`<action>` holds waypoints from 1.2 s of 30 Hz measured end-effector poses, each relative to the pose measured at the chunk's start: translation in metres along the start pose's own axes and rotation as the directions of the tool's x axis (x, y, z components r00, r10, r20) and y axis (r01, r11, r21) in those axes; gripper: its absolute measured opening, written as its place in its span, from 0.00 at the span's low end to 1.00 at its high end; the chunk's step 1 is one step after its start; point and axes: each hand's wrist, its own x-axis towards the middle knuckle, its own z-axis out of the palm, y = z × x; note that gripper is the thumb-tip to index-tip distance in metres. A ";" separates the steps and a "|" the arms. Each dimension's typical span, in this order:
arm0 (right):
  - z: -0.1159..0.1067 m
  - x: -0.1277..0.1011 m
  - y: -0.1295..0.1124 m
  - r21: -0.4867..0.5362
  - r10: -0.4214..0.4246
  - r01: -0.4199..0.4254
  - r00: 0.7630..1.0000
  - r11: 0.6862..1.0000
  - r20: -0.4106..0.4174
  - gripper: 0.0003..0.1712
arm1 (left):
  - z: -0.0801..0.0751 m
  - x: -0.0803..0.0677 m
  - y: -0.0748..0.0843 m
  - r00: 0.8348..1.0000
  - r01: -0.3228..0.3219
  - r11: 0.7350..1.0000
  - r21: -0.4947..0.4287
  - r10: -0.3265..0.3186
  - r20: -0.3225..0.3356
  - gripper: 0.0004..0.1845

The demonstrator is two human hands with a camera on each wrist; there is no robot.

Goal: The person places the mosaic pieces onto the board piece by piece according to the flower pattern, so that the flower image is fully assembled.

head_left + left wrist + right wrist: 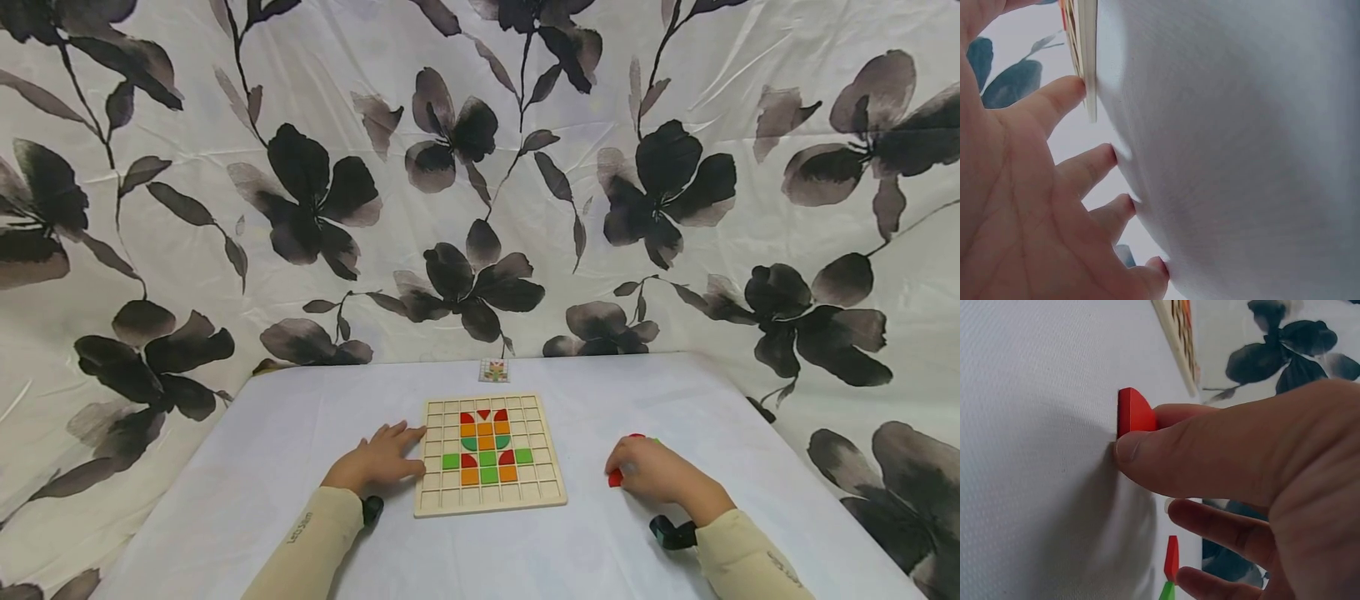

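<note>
A square wooden grid board [542, 435] lies on the table, with red, orange and green tiles [487, 443] set in its middle columns. At its left edge is my left hand [381, 458], thumb and index finger touching the rim. The left wrist view shows those fingers [1088, 172] spread, several tips on the tabletop. To the right of the board, my right hand [663, 475] pinches a red tile with one curved side [1138, 414] between thumb and index finger, at the tabletop. Beyond it lie another red tile [1172, 556] and a green one [1167, 591], partly hidden by the hand in the head view.
Behind the board, near the table's far edge, lies a small card [494, 371] with a coloured grid pattern. A white cloth covers the table [300, 433]. A floral curtain [480, 167] hangs directly behind it.
</note>
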 end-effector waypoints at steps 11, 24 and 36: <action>0.000 0.004 -0.001 0.039 -0.005 0.006 0.999 0.999 -0.032 0.11 | -0.001 0.000 0.000 1.000 -0.001 1.000 -0.005 0.001 0.003 0.38; 0.003 0.019 -0.024 0.127 -0.245 0.265 0.957 0.956 -0.158 0.08 | -0.001 -0.001 -0.001 1.000 -0.021 1.000 -0.011 0.021 -0.003 0.38; 0.026 0.043 -0.061 0.315 -0.132 0.165 0.983 0.935 -0.124 0.08 | -0.001 -0.002 -0.001 1.000 -0.017 1.000 -0.015 0.017 0.002 0.38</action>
